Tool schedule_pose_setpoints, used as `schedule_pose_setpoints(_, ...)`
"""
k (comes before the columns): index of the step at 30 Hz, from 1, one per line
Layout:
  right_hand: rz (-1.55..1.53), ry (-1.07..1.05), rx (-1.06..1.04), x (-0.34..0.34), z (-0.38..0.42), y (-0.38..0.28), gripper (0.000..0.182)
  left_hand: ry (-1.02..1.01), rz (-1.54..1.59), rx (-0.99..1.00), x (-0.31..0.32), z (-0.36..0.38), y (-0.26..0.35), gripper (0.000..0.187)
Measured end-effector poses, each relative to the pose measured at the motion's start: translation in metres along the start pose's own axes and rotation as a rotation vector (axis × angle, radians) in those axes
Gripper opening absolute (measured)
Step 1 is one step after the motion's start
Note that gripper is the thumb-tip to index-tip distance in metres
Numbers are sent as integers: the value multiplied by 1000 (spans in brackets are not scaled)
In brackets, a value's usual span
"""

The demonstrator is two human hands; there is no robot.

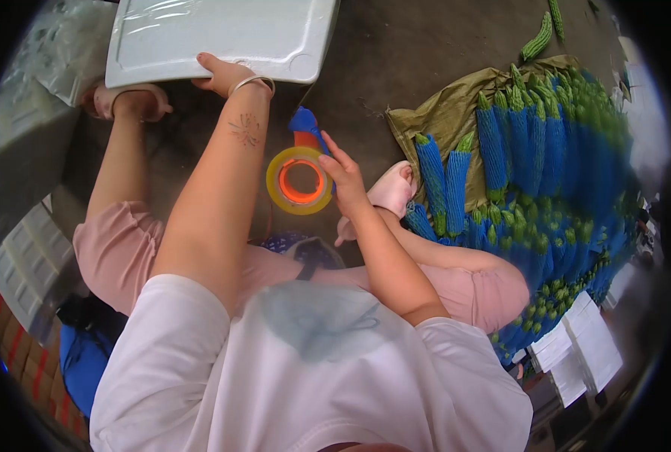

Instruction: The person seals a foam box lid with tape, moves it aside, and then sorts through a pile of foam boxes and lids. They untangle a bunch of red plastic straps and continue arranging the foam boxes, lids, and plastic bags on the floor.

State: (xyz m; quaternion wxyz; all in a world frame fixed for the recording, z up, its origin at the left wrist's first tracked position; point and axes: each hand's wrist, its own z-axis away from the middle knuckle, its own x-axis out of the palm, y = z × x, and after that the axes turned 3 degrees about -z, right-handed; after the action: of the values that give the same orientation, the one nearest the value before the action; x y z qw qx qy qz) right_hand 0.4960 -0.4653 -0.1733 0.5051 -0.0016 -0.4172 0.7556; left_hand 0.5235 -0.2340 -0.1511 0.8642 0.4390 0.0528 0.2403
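At the top, a white foam box (222, 38) with a shiny film on part of its lid is gripped at its near edge by my left hand (226, 75). One digit lies over the edge, and the other fingers are largely hidden below it. My right hand (343, 177) is closed round the blue handle of a tape dispenser (304, 120). Its roll of yellowish tape (277, 181) has an orange core and hangs to the left of my right hand, below the box and apart from it.
Bitter melons in blue net sleeves (527, 143) lie in rows at the right, some on an olive sack (445, 113). Loose melons (537, 38) are on the floor beyond. White foam boxes (30, 260) and clear plastic (61, 45) stand at the left. White papers (576, 350) lie lower right.
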Motion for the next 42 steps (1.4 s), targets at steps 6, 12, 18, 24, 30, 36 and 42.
schedule_pose_setpoints(6, -64, -55, 139, 11, -46, -34, 56, -111, -499, 17, -27, -47, 10, 94)
schedule_pose_setpoints(12, 1235, -441, 174, 80, -76, -69, 58, -225, -683, -55, -40, -82, 10, 124)
schedule_pose_setpoints(18, 642, -476, 342, 62, -66, -75, 56, -404, -920, -161, -60, -81, 56, 102)
schedule_pose_setpoints(24, -139, -276, 262, -56, -14, -140, 47, -1218, -1380, -421, -29, -52, 125, 65)
schedule_pose_setpoints(30, -359, -93, -104, -11, -6, -150, 52, -354, -1235, 1002, -8, -227, 166, 67)
schedule_pose_setpoints(36, -338, -90, -156, -5, 0, -157, 51, -240, -1776, 828, -42, -159, 165, 75)
schedule_pose_setpoints(42, -291, -108, -192, -10, 11, -164, 47, -555, -1809, 640, -94, -130, 134, 77)
